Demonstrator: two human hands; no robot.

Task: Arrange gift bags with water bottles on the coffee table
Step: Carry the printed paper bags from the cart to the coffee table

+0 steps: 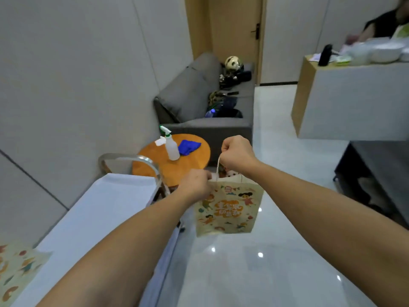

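Printed cream paper gift bag (229, 209) hangs upright in air over glossy floor, between both hands. Right hand (236, 154) clenched round bag's white handle, higher; left hand (195, 185) pinches bag's top edge, lower. Round orange wooden coffee table (199, 160) lies ahead, slightly left of bag, near left hand. Spray bottle (171, 146), blue cloth (188, 146) on it. Bottle inside bag: can't tell.

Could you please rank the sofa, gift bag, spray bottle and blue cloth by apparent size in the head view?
1. Grey sofa.
2. Gift bag, though it is much nearer the camera.
3. Spray bottle and blue cloth look alike.
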